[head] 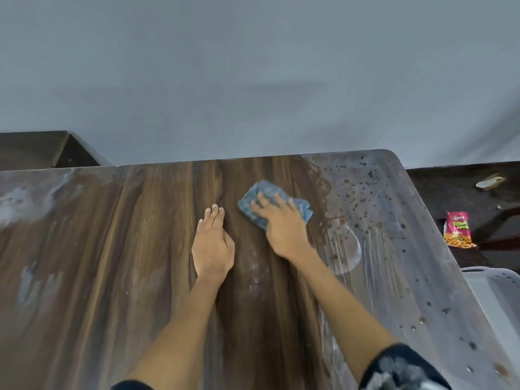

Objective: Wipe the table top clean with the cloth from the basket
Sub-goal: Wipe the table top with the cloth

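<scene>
- The cloth, blue and crumpled, lies on the table towards the far edge, right of the middle, at the boundary between the clean dark wood and the grey, spotted film that covers the right-hand side.
- The right hand presses it flat: the fingers are straight and slightly spread over the cloth, pushing down rather than gripping.
- The left hand rests bare on the wood just beside the cloth, fingers straight and close together, holding nothing; it seems to steady the body.
- Outward from the hands, the middle strip of the table looks wiped, while pale smears remain near the far-left corner and along the left edge, and dark droplets and a ring-shaped mark sit towards the right edge.
- Off the right edge, a red snack packet lies on the floor, and the rim of a pale bin shows below it.
- Risk: since the flat palm merely presses the cloth, a fast stroke could let the hand slide off or bunch the fabric.
- Risk: a loaded cloth dragged back across the clean wood would probably smear grime there again.
- Risk: sweeping hard towards the right edge could carry the cloth, or wet dirt, over the side.
</scene>
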Demonstrator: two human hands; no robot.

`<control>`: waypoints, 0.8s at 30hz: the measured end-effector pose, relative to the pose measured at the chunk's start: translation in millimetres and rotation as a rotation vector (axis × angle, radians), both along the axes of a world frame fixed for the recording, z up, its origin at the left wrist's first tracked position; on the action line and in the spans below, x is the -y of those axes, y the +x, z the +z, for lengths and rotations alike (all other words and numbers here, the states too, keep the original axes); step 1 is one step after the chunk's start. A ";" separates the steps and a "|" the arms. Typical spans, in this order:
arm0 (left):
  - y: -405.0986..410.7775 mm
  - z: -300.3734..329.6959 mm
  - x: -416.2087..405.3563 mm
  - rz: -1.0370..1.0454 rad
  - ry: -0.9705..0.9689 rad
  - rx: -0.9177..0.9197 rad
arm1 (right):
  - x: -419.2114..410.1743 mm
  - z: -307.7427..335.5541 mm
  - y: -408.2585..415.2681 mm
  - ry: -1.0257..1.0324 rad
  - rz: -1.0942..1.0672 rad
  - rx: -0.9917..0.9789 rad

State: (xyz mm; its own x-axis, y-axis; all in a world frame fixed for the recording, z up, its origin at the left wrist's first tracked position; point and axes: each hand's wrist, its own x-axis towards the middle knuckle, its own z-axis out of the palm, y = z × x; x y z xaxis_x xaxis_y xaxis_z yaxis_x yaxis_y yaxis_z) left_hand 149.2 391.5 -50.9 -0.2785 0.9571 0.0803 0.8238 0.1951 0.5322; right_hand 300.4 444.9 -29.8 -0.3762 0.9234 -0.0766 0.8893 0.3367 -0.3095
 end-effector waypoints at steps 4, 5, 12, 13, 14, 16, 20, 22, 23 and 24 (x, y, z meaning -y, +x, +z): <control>-15.0 0.8 7.4 -0.075 0.035 0.080 | 100.4 2.5 19.6 0.025 0.355 0.024; -16.9 0.5 10.2 -0.096 0.040 0.061 | 114.9 2.1 31.2 0.012 0.404 0.068; -7.7 1.0 39.4 -0.059 0.026 0.038 | 51.6 11.6 48.6 -0.021 0.031 0.098; -6.8 1.4 43.9 -0.062 0.022 0.028 | 46.5 13.3 37.6 -0.020 -0.030 0.089; -6.6 1.5 47.1 -0.068 0.018 0.022 | 47.0 13.8 25.0 -0.017 -0.049 0.074; -5.8 3.2 53.8 -0.083 0.003 0.035 | 71.1 9.2 4.6 -0.024 0.066 0.073; -10.1 1.6 69.9 -0.138 0.003 0.034 | 154.5 8.0 20.7 -0.025 0.361 0.081; -10.1 0.6 76.5 -0.137 0.010 0.025 | 163.7 7.7 46.4 -0.057 0.352 0.129; -9.3 0.3 78.3 -0.135 0.011 0.025 | 156.9 6.3 59.4 -0.073 0.323 0.123; -8.1 0.1 79.5 -0.124 0.010 0.028 | 143.7 3.3 70.5 -0.094 0.281 0.099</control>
State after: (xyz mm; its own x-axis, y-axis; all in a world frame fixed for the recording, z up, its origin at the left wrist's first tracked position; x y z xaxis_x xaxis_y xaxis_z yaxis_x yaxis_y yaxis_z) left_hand 141.1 311.9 -50.8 -0.1601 0.9835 0.0841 0.8258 0.0868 0.5572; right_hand 371.0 301.2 -26.6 -0.6023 0.7714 -0.2055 0.7927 0.5478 -0.2673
